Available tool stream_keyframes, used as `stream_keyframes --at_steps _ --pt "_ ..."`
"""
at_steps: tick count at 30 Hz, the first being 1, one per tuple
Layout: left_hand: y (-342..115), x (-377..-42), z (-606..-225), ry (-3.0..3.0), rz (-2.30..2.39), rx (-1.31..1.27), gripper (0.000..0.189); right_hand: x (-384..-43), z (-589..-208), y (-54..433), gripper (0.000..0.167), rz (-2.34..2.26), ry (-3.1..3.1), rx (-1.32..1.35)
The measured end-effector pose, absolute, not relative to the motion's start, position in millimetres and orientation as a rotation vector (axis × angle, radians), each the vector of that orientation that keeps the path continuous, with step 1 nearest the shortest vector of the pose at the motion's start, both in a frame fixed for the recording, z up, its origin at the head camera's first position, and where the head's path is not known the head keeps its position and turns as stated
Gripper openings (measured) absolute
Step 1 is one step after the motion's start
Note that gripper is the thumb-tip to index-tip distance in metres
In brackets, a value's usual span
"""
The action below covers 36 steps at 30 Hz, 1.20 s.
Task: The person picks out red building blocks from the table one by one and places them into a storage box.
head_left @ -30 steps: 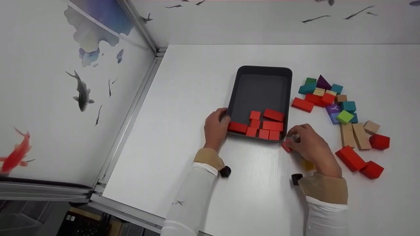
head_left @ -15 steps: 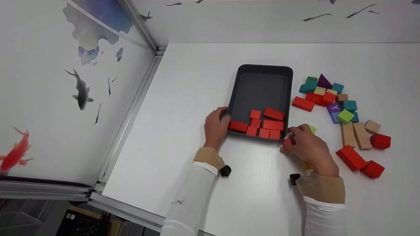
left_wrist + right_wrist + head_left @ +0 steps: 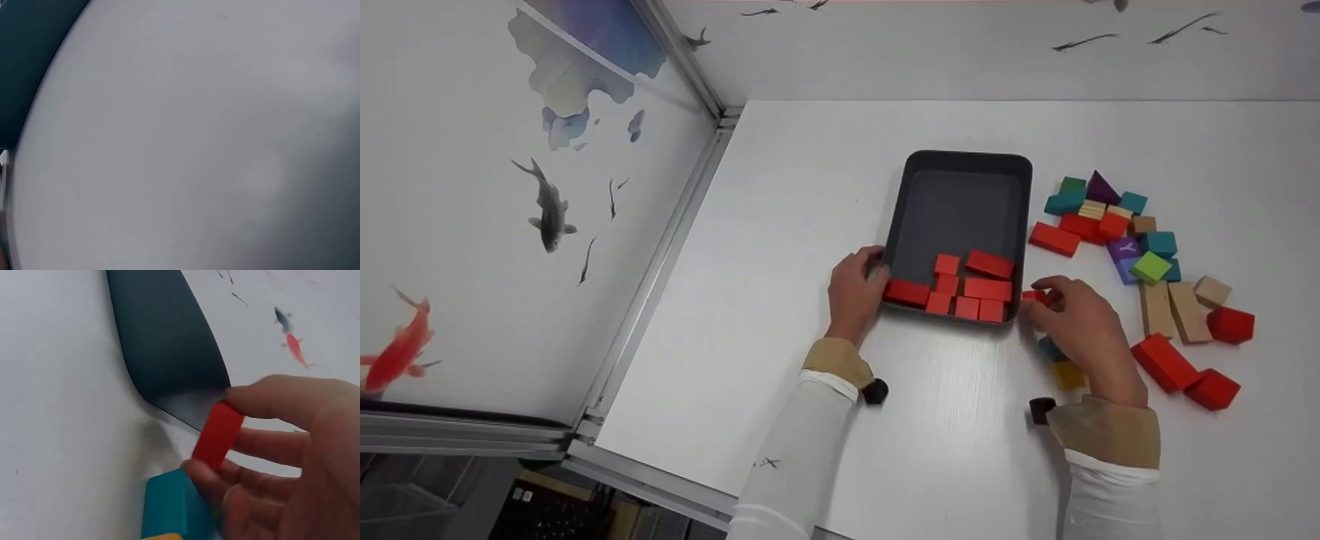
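A dark grey rectangular tray [image 3: 960,202] lies on the white table, with several red blocks [image 3: 988,289] gathered at its near end. At its near left corner, my left hand [image 3: 855,296] holds the rim with thumb and fingers. Just outside the tray's right side, my right hand [image 3: 1081,326] pinches a small red block [image 3: 218,435] between thumb and fingers. In the right wrist view, a teal block [image 3: 164,503] stands just below those fingers. The left wrist view has only table surface and a piece of the tray wall [image 3: 34,50]; the left hand's grip is hidden there.
Right of the tray lies a loose pile of mixed blocks, with a purple triangle [image 3: 1101,187] and a lime block [image 3: 1151,267]. Two long wooden blocks [image 3: 1189,313] and larger red blocks [image 3: 1166,364] lie nearer. A yellow block [image 3: 1069,375] sits under the right wrist.
My right hand has shifted slightly up and away from the tray's near right corner, turning the red block in its fingers. My left hand stays at the tray's rim.
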<state>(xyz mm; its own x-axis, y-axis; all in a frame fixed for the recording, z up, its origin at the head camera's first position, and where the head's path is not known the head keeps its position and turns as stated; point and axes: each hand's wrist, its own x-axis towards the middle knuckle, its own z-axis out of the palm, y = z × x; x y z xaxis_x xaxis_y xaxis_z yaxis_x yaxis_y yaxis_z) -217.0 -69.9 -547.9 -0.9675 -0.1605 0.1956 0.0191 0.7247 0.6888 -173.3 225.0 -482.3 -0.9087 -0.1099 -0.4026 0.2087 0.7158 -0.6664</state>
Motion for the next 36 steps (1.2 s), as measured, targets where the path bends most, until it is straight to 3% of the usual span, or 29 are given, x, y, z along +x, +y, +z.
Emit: stream_keyframes --at_steps 10,19,36 --pt "-69.7 -218.0 -545.6 -2.722 -1.074 0.094 0.029 -180.2 -479.5 218.7 0.057 -1.251 2.711 0.060" --pt "-72.7 -216.1 -547.2 -2.737 -1.013 0.058 0.030 -185.6 -489.0 206.8 0.064 -1.317 2.728 0.059" --pt "-72.3 -215.2 -544.5 -2.723 -1.077 0.004 0.029 -196.8 -506.8 197.8 0.035 -1.263 2.907 -0.098"
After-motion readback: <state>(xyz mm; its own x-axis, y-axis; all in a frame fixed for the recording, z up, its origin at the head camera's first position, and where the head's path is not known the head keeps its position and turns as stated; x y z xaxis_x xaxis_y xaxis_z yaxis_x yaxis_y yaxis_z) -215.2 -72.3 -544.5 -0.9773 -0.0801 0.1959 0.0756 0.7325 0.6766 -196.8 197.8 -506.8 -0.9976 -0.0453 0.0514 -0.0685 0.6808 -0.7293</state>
